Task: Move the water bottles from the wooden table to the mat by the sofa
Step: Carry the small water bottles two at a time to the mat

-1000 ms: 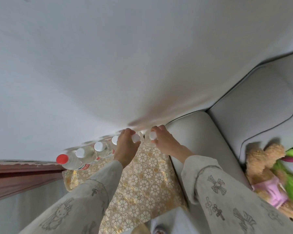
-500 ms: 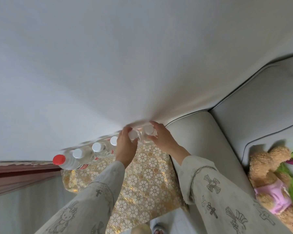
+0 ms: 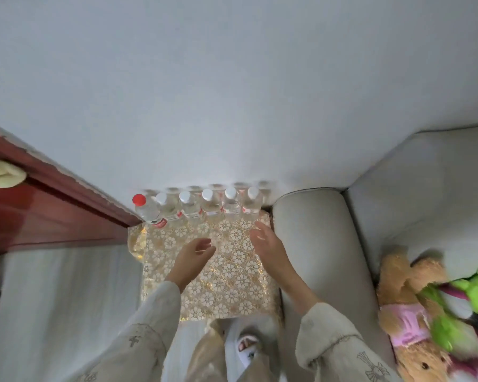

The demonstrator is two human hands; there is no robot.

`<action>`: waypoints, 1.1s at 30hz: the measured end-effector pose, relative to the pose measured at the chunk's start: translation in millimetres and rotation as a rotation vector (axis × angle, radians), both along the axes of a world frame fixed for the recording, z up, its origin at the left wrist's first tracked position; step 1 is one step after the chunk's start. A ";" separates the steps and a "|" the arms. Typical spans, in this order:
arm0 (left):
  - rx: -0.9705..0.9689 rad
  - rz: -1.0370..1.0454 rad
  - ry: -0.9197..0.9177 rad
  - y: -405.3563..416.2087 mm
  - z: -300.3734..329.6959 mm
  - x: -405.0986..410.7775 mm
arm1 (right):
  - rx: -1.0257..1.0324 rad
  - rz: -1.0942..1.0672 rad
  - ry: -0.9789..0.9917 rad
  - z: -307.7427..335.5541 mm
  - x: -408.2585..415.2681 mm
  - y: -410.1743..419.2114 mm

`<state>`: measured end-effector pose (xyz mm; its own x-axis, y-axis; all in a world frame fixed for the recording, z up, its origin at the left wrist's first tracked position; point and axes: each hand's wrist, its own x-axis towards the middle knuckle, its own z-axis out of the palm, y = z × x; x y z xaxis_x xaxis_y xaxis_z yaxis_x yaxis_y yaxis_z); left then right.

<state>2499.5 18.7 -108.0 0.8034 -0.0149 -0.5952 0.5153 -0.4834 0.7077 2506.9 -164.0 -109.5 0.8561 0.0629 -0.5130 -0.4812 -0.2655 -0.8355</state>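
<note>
Several clear water bottles stand upright in a row along the far edge of the gold flower-patterned mat [image 3: 226, 282], against the white wall. The leftmost bottle [image 3: 146, 209] has a red cap; the others, such as the rightmost bottle [image 3: 251, 203], have white caps. My left hand [image 3: 192, 256] hovers over the mat's middle, fingers apart, holding nothing. My right hand [image 3: 268, 244] is over the mat's right side beside the sofa arm, also with nothing in it. Both hands are a short way in front of the row, touching no bottle.
A grey sofa [image 3: 309, 244] borders the mat on the right, with a tan plush bear [image 3: 409, 312] and a green plush toy [image 3: 469, 301] on its seat. A dark red wooden frame [image 3: 53, 213] runs on the left. My slippered foot [image 3: 246, 346] is below the mat.
Both hands let go of the two rightmost bottles, which now stand in the row, and drew back toward me over the mat. The view has pulled back and up.
</note>
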 end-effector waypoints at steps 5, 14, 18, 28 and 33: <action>-0.026 0.371 -0.022 7.4 24.2 -110.2 | 0.022 0.307 -0.025 32.6 -69.7 8.3; -0.033 0.906 -0.124 18.4 64.9 -305.6 | 0.010 0.816 -0.101 76.5 -174.7 67.5; -0.005 1.199 -0.190 26.8 82.3 -396.2 | 0.051 1.068 -0.128 93.2 -232.0 125.8; 0.014 1.861 -0.365 -7.9 94.4 -641.9 | 0.124 1.625 -0.173 112.1 -470.8 215.3; 0.063 2.087 -0.420 -39.7 105.1 -756.1 | 0.184 1.844 -0.190 126.3 -604.5 214.2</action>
<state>1743.4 -21.0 -2.9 -0.3395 0.8581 -0.3852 0.0464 0.4243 0.9043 1902.4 50.2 16.9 -0.3106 0.8983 -0.3107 0.3642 -0.1895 -0.9119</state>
